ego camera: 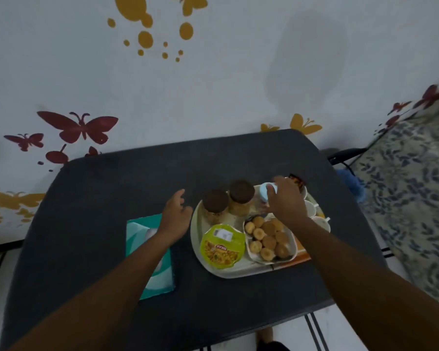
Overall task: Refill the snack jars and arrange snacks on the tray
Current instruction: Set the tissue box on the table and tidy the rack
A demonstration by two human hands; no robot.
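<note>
Where the cream tray (197,239) sits right of centre on the dark table (112,188), it carries the task's things. Far edge: two clear jars with brown lids (216,200) (241,190), side by side and upright, both showing tan contents. Just right of them, a third jar with a pale blue lid (266,192). Near left on the tray: round yellow-green snack cup (222,246), foil top printed with noodles. Near right: white dish (254,257) heaped with small round golden biscuits (269,240).

Right hand (287,198): over the far right of the tray, fingers curled round the blue lid, gripping it. Left hand (176,214): above the table just left of the tray, fingers loosely curled, holding nothing, not touching the tray.

Hard to read: body of the blue-lidded jar is mostly behind the right hand; contents not discernible. A dark packet (298,182) shows past the knuckles, label blurred. White cups (312,209) along the tray's right rim are partly hidden by the right forearm. An orange patch shows at the tray's near right corner; cannot tell what it is.

Surroundings: teal tissue box (137,234) on the table under the left forearm. Wall (213,84) behind with red and yellow butterfly decals. Patterned cloth (416,186) at right.
</note>
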